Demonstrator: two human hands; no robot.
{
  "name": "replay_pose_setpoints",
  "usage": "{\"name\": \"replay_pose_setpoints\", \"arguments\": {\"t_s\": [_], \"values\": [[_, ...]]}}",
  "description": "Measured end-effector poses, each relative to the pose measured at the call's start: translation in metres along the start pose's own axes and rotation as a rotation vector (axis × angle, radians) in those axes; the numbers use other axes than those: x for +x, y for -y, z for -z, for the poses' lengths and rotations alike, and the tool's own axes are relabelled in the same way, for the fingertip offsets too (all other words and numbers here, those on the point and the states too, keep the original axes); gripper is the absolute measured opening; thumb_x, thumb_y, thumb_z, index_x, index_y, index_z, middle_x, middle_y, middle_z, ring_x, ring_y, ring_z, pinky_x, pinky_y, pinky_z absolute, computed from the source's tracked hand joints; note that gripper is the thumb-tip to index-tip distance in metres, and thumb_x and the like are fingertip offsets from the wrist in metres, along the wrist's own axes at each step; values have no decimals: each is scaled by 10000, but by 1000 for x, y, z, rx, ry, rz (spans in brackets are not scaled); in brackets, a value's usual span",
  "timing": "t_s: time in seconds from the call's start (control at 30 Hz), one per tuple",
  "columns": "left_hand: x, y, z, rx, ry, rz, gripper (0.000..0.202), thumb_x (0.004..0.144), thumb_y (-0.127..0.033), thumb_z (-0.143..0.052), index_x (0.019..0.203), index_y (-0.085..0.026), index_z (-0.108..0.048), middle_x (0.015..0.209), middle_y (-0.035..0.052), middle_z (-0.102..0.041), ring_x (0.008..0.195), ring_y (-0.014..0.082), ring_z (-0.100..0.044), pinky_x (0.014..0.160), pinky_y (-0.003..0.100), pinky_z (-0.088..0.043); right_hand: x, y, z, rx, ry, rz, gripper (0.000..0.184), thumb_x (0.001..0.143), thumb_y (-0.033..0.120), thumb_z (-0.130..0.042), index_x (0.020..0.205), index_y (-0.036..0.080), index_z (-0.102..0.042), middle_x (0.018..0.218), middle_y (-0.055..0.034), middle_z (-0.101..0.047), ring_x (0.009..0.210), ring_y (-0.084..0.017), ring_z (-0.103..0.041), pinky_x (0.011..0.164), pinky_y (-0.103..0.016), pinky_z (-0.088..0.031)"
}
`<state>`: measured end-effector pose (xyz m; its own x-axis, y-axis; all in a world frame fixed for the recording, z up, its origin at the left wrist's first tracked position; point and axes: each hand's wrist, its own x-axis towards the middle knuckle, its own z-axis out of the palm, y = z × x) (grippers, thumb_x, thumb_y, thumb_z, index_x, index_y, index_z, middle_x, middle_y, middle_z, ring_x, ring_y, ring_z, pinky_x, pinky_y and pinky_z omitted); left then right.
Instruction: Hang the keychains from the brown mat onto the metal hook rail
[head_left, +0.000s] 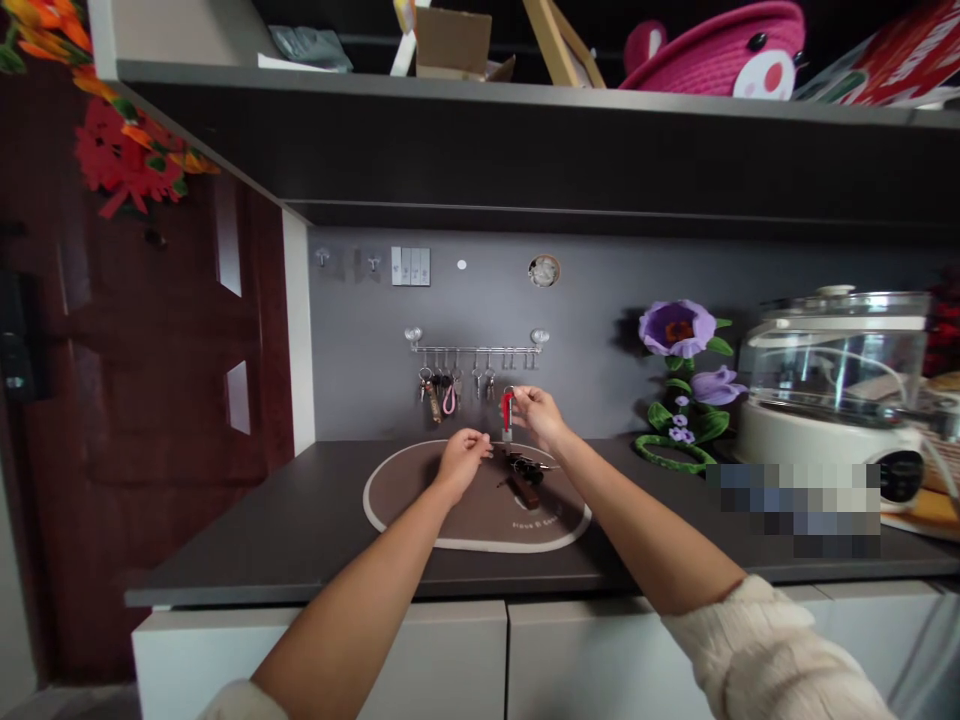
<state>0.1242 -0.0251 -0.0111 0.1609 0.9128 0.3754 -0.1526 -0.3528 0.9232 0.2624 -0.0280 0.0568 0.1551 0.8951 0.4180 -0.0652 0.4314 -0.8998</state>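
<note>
My right hand (pixel 537 414) pinches the ring of a key set (pixel 508 408) and holds it up before the wall, just below the hook rail (pixel 477 349). A red strip and metal parts dangle from that ring. To the left and slightly lower, my left hand (pixel 463 466) is closed, thumb against fingertips; whether anything is in them I cannot make out. Beneath the hands, a dark pile of keys (pixel 527 466) with a brown fob (pixel 523 490) lies on the brown oval mat (pixel 409 500). Several key sets (pixel 448 385) hang from the rail's left and middle hooks.
A purple flower decoration (pixel 679 330) and a white appliance with a clear top (pixel 817 430) stand at the right of the dark counter (pixel 285 540). Overhead runs a shelf (pixel 525 150) bearing a pink basket (pixel 720 50) and boxes. A dark red door (pixel 150 400) is at left.
</note>
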Motion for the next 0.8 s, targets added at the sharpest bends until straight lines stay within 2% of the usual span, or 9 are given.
{"name": "replay_pose_setpoints", "arguments": {"t_s": [0.17, 0.27, 0.57, 0.8], "values": [[6, 15, 0, 203, -23, -119, 220, 696, -366, -526, 654, -150, -521, 632, 39, -592, 580, 119, -531, 568, 239, -395, 27, 10, -5, 45, -43, -4, 160, 784, 252, -457, 653, 162, -476, 622, -28, -567, 534, -91, -529, 585, -258, -494], [8, 20, 1, 273, -19, -138, 218, 712, -360, -496, 646, -155, -524, 629, 39, -591, 581, 123, -531, 570, 241, -391, 43, 11, -9, 26, -80, -21, 174, 789, 232, -437, 635, 161, -476, 570, -25, -547, 489, -92, -506, 535, -249, -479], [8, 20, 0, 291, -27, -129, 200, 717, -340, -488, 634, -163, -527, 605, 33, -596, 555, 121, -528, 548, 231, -384, 87, 0, -20, 59, -388, -67, 165, 763, 191, -432, 599, 182, -448, 475, 18, -469, 422, -88, -466, 476, -240, -457], [8, 20, 1, 295, -21, -123, 205, 716, -343, -485, 619, -166, -522, 606, 35, -594, 552, 126, -529, 543, 236, -383, 105, -13, -22, -93, -559, -55, 140, 704, 247, -477, 598, 167, -521, 453, 14, -490, 435, -110, -492, 470, -242, -433]]}}
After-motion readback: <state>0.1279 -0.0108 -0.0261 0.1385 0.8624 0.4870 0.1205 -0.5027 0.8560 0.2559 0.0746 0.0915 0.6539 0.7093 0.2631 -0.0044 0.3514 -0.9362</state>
